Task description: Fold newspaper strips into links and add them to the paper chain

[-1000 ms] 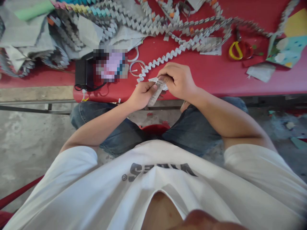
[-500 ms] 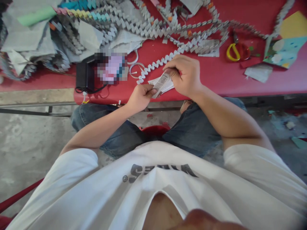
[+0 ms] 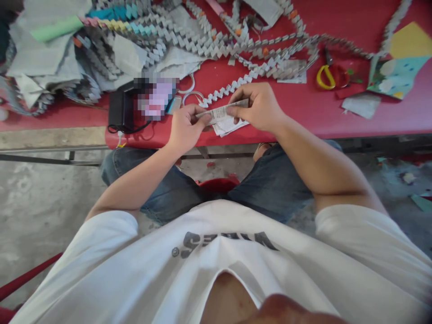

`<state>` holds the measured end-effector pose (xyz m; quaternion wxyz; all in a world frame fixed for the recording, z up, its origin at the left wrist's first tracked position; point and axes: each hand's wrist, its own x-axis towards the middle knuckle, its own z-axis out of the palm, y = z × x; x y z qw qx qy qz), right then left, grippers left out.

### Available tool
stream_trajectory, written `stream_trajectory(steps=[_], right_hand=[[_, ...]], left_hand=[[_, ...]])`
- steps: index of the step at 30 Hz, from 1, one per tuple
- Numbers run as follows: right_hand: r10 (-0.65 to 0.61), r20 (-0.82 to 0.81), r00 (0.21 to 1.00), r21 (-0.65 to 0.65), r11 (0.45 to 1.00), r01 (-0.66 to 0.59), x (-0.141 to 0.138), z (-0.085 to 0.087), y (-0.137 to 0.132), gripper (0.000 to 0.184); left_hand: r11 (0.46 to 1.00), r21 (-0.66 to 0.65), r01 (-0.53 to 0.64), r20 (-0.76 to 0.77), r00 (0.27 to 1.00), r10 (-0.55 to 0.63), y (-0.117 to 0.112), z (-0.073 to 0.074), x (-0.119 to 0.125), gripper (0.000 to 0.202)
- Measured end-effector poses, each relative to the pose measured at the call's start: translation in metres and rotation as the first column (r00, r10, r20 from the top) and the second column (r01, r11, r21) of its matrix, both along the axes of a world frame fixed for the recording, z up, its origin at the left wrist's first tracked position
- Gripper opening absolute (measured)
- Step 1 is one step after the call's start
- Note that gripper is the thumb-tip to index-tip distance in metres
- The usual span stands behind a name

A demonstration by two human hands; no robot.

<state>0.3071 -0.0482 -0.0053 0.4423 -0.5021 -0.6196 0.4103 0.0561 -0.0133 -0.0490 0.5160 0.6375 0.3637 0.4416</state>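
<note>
A narrow printed paper strip [image 3: 219,111] is stretched level between both hands over the near edge of the red table [image 3: 303,112]. My left hand [image 3: 184,128] pinches its left end. My right hand [image 3: 258,105] pinches its right end with thumb and fingers. More loose paper pieces [image 3: 229,127] lie on the table just under the strip. A zigzag folded paper chain [image 3: 232,87] ends right behind my hands and runs back across the table.
Several more folded paper chains [image 3: 189,38] and grey paper sheets [image 3: 40,58] cover the table's back left. A black device with cable [image 3: 118,110] sits left of my hands. Yellow-handled scissors [image 3: 324,76] and coloured paper [image 3: 398,74] lie at right. Concrete floor is below.
The strip has turned from slanting to level. My left hand rose onto the table edge and my right hand shifted slightly toward me, both keeping hold of it.
</note>
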Motion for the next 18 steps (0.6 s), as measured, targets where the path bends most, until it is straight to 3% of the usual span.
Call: stream_trajectory(steps=[6, 11, 15, 18], right_hand=[[0.074, -0.085, 0.994, -0.064, 0.995, -0.08, -0.008, 0.008, -0.008, 0.039], [-0.018, -0.133, 0.991, 0.03, 0.999, 0.022, -0.001, 0.01, -0.001, 0.033], [-0.029, -0.195, 0.98, 0.022, 0.999, 0.034, 0.001, 0.001, 0.004, 0.03], [-0.03, -0.219, 0.975, 0.031, 0.999, 0.037, -0.002, 0.001, 0.002, 0.021]], left_hand=[[0.998, -0.04, 0.056, 0.025, 0.998, -0.055, -0.008, 0.007, 0.001, 0.042], [0.983, -0.172, 0.07, 0.047, 0.997, -0.063, -0.004, 0.023, -0.006, 0.029], [0.931, -0.279, 0.235, 0.102, 0.971, -0.214, -0.005, 0.035, -0.014, 0.02], [0.862, -0.357, 0.36, 0.142, 0.933, -0.331, -0.006, 0.04, -0.016, 0.023]])
